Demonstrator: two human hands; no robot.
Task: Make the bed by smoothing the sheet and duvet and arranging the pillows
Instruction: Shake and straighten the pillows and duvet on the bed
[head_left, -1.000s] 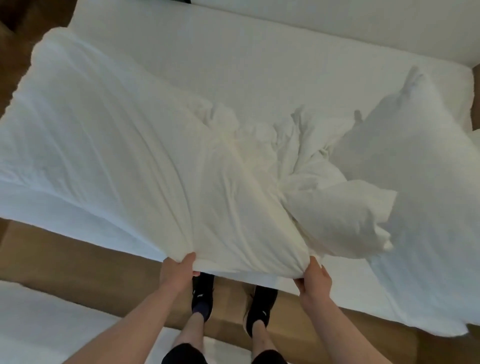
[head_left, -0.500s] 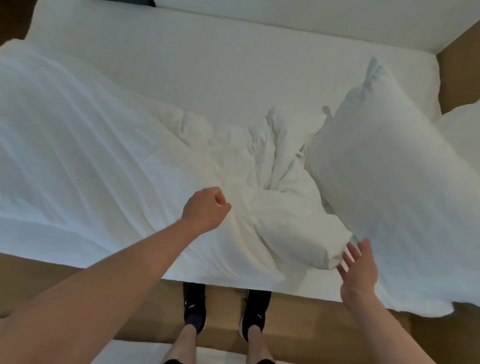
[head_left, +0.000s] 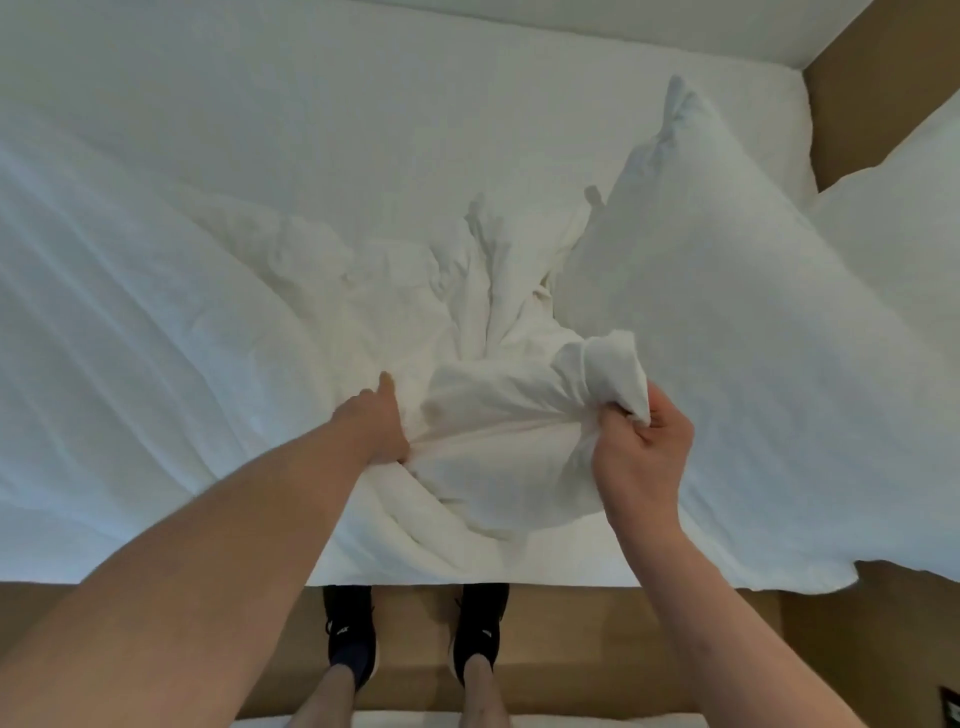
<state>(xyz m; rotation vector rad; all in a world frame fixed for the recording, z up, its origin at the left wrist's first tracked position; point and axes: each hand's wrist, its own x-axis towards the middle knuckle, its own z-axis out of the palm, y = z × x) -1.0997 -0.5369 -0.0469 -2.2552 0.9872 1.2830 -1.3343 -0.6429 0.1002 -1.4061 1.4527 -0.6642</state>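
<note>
So the big rumpled white duvet (head_left: 156, 322) covers the bed's left side, and its bunched, twisted end (head_left: 509, 415) stretches crosswise between both hands. Left hand (head_left: 376, 421) digs its fingers into the near-left folds; right hand (head_left: 641, 447) clenches the knotted corner, just beside the plump white pillow (head_left: 753, 364). Half a second ago both hands were empty, hovering above the fabric.

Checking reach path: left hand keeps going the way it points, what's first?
Likely the crumpled duvet folds just beyond the left hand, which already grips the duvet; depth past them is unclear.
</note>
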